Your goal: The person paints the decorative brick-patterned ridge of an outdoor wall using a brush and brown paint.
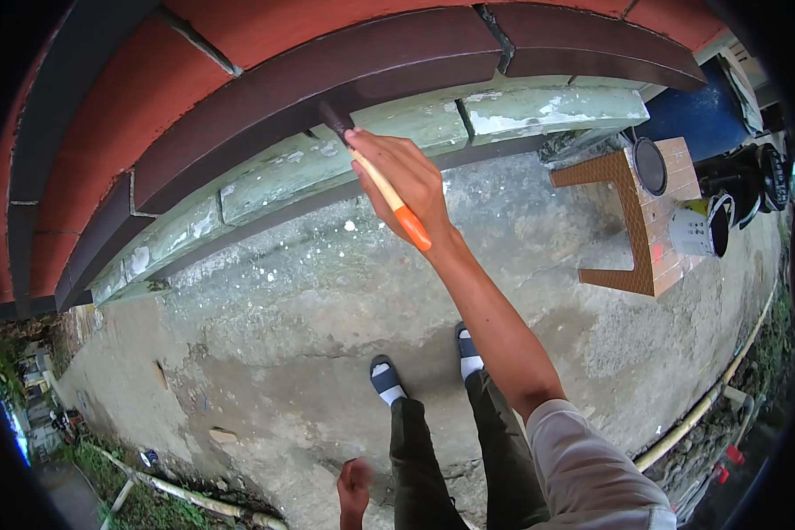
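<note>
We see a slim brush (378,179) with a smooth, pale handle, bright orange at its rounded end, and dark bristles (334,117). They meet the lower part of a long, smooth, dark brown ledge (318,71), which has a slight sheen and bends in an arc overhead. Beneath it runs a green wall (283,177), its paint flaked to white patches. The floor (265,309) is rough, stained concrete, flecked with white near the wall.

Our right hand (404,184) is closed on the brush, fingers wrapped around the handle. The bristles stick out toward 11 o'clock from the grip; the orange end emerges toward 5 o'clock, over the wrist. The long axis follows that slanted line, bristles pointing at 11.

Our left hand (355,484) hangs near 6 o'clock, curled and blurred; we cannot tell whether it grips anything. At 3 o'clock from the brush stands a table (632,221) with woven-textured brown legs, bearing a round dark lid (650,166) and a white bucket (691,231).
</note>
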Action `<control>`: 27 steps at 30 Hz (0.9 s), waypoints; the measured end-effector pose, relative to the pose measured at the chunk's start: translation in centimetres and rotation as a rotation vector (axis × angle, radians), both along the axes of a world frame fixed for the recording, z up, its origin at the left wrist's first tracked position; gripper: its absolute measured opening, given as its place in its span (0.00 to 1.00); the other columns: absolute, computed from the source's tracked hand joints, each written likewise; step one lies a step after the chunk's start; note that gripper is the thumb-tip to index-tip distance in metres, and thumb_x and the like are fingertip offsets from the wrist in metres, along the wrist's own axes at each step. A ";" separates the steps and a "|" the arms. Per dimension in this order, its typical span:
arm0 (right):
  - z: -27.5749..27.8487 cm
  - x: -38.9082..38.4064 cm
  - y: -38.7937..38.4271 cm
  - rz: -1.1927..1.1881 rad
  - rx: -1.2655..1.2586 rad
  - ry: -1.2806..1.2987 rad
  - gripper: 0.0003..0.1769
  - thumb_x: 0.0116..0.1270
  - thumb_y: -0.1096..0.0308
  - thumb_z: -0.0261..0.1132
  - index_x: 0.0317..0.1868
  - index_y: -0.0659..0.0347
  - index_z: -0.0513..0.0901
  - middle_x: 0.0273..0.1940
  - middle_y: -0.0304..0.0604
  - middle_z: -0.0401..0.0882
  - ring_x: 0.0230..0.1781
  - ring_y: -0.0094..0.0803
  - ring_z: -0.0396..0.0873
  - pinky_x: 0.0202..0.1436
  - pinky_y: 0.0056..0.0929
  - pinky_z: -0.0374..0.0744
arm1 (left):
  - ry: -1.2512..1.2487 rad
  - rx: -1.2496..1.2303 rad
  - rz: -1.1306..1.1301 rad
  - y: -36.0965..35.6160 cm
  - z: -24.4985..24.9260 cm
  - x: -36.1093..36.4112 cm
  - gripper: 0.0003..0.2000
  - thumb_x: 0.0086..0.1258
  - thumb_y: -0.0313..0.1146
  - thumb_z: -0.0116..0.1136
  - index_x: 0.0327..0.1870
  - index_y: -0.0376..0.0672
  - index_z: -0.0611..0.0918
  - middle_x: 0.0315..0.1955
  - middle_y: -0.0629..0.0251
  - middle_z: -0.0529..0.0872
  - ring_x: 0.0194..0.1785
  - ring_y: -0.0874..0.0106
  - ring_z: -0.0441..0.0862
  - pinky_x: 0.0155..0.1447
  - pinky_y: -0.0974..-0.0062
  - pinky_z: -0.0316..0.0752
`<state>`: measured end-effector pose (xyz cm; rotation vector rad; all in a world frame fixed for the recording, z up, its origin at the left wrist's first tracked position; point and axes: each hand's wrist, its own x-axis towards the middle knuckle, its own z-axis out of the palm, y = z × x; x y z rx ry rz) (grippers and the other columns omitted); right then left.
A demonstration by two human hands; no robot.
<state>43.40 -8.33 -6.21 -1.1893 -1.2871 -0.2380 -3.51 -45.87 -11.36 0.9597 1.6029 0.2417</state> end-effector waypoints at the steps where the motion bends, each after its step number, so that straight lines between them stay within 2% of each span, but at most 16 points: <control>1: 0.2 -0.3 0.0 0.086 -0.009 -0.034 0.21 0.63 0.80 0.70 0.58 0.66 0.84 0.49 0.52 0.88 0.48 0.40 0.87 0.50 0.33 0.83 | 0.002 0.005 -0.013 0.0 0.0 0.0 0.11 0.77 0.26 0.47 0.54 0.37 0.78 0.37 0.61 0.85 0.41 0.75 0.83 0.42 0.75 0.82; 4: 0.0 3.6 -0.6 -0.166 0.012 0.028 0.20 0.65 0.79 0.70 0.58 0.65 0.85 0.48 0.51 0.88 0.46 0.40 0.87 0.50 0.32 0.83 | 0.000 0.011 -0.028 -0.3 0.0 -0.1 0.10 0.77 0.27 0.48 0.54 0.37 0.79 0.36 0.61 0.86 0.41 0.75 0.83 0.42 0.76 0.81; 8: -0.4 8.2 -2.7 -0.570 0.004 0.116 0.18 0.71 0.75 0.67 0.60 0.64 0.83 0.47 0.49 0.87 0.44 0.33 0.86 0.48 0.29 0.82 | -0.011 -0.002 0.000 -0.7 0.0 -0.6 0.10 0.77 0.26 0.48 0.53 0.37 0.79 0.36 0.61 0.86 0.39 0.76 0.82 0.41 0.76 0.79; 11: -0.2 7.1 -2.2 -0.605 0.030 0.133 0.18 0.72 0.74 0.67 0.61 0.64 0.83 0.46 0.48 0.87 0.43 0.30 0.85 0.46 0.29 0.82 | -0.004 0.001 -0.002 -0.6 0.3 -0.8 0.10 0.77 0.26 0.48 0.53 0.37 0.79 0.36 0.61 0.86 0.38 0.76 0.82 0.41 0.76 0.79; 12: -0.3 5.7 -1.8 -0.529 -0.046 0.096 0.19 0.69 0.76 0.67 0.60 0.66 0.83 0.49 0.49 0.87 0.47 0.39 0.84 0.48 0.36 0.82 | 0.000 0.003 -0.008 -0.5 0.5 -0.8 0.10 0.77 0.26 0.48 0.53 0.37 0.79 0.36 0.61 0.86 0.37 0.76 0.81 0.41 0.76 0.79; 13: 0.0 3.6 -1.3 -0.444 -0.085 0.130 0.19 0.68 0.76 0.68 0.59 0.66 0.83 0.50 0.50 0.87 0.47 0.41 0.85 0.49 0.36 0.82 | 0.001 0.004 -0.007 -0.5 0.5 -0.9 0.10 0.76 0.26 0.48 0.53 0.37 0.79 0.36 0.61 0.86 0.36 0.76 0.81 0.41 0.76 0.79; 14: -0.3 2.0 -0.6 -0.365 -0.071 0.058 0.19 0.66 0.77 0.69 0.58 0.66 0.83 0.49 0.51 0.87 0.48 0.43 0.85 0.51 0.36 0.82 | 0.002 0.008 -0.006 -0.5 0.4 -0.9 0.10 0.76 0.26 0.48 0.53 0.37 0.79 0.36 0.60 0.86 0.36 0.76 0.81 0.41 0.76 0.80; 16: -0.3 -0.9 0.4 -0.116 -0.029 0.074 0.20 0.64 0.78 0.70 0.57 0.66 0.84 0.50 0.51 0.87 0.49 0.44 0.85 0.52 0.35 0.83 | -0.002 0.010 -0.007 -0.3 0.3 -0.7 0.10 0.76 0.26 0.48 0.53 0.37 0.79 0.36 0.60 0.86 0.36 0.76 0.81 0.42 0.76 0.80; 19: 0.1 -1.9 0.3 0.082 -0.080 0.062 0.20 0.63 0.79 0.70 0.57 0.65 0.84 0.51 0.51 0.87 0.48 0.45 0.85 0.53 0.35 0.83 | 0.001 0.008 -0.016 -0.1 0.7 -0.7 0.11 0.76 0.26 0.47 0.53 0.37 0.79 0.36 0.60 0.86 0.36 0.76 0.82 0.42 0.75 0.80; 24: -1.4 4.4 -1.7 -0.354 -0.126 0.205 0.18 0.69 0.76 0.68 0.59 0.64 0.84 0.49 0.51 0.87 0.46 0.38 0.86 0.49 0.33 0.83 | 0.000 0.033 -0.026 -0.5 0.8 -1.2 0.11 0.76 0.26 0.46 0.54 0.37 0.78 0.36 0.61 0.86 0.37 0.76 0.82 0.43 0.75 0.81; 27: -2.0 6.5 -3.0 -0.587 -0.130 0.404 0.19 0.72 0.73 0.66 0.62 0.63 0.82 0.49 0.49 0.86 0.44 0.36 0.86 0.47 0.33 0.82 | -0.011 0.065 0.004 -0.3 1.1 -1.0 0.12 0.76 0.26 0.46 0.55 0.37 0.78 0.37 0.60 0.86 0.38 0.76 0.82 0.42 0.75 0.80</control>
